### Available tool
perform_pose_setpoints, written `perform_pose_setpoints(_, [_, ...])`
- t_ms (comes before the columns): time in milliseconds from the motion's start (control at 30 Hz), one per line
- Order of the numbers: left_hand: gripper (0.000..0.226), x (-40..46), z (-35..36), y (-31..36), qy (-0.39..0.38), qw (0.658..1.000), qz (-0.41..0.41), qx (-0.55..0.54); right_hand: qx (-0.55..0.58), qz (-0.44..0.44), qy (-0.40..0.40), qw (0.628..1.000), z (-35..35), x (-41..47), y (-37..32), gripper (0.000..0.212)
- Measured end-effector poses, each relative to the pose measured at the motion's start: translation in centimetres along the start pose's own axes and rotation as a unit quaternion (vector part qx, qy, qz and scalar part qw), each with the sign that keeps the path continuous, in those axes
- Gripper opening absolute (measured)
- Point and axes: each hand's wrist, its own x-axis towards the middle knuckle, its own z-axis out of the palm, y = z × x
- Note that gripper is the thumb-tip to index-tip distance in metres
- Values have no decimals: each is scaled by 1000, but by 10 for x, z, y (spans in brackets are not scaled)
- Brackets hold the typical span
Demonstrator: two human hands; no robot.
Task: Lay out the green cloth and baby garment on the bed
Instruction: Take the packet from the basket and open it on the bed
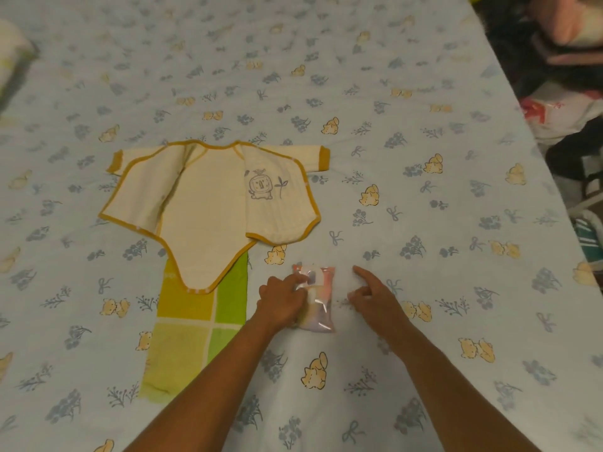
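Observation:
A cream baby garment (pixel 208 203) with mustard trim and a lion print lies spread open on the bed (pixel 424 93). Its lower flap overlaps a green and yellow checked cloth (pixel 192 324), which lies flat toward me. To the right of the cloth lies a small plastic-wrapped pastel packet (pixel 318 298). My left hand (pixel 282 301) rests on the packet's left side with fingers curled onto it. My right hand (pixel 375 296) hovers just right of the packet, index finger stretched out, holding nothing.
The bed sheet is light blue with bears and flowers. A pale pillow or bundle (pixel 13 53) lies at the far left. Past the bed's right edge there is clutter: plastic bags (pixel 561 115), dark items, a pink object (pixel 567 24).

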Motion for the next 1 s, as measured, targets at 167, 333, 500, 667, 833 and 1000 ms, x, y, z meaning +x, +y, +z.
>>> perform_pose_setpoints(167, [37,-40,-63,43,74,995,58,-19,-72,-44,27,996,-70,-30,-57,43])
perform_pose_setpoints(333, [49,-108,-175,138,131,984,120,27,-83,-120,84,986,-168,-86,-172,50])
perform_pose_setpoints(500, [58,-204,-293,234,213,960,174,59,-93,-184,147,967,-282,-178,-288,60])
perform_pose_setpoints(667, [59,-301,-381,324,239,943,215,86,-146,-206,207,945,-368,-286,-366,65])
perform_pose_setpoints(833, [57,-389,-423,396,235,920,291,120,-146,-187,291,927,-413,-393,-403,66])
perform_pose_setpoints(1000, [53,-447,-417,439,234,882,382,147,-89,-182,393,897,-430,-482,-397,58])
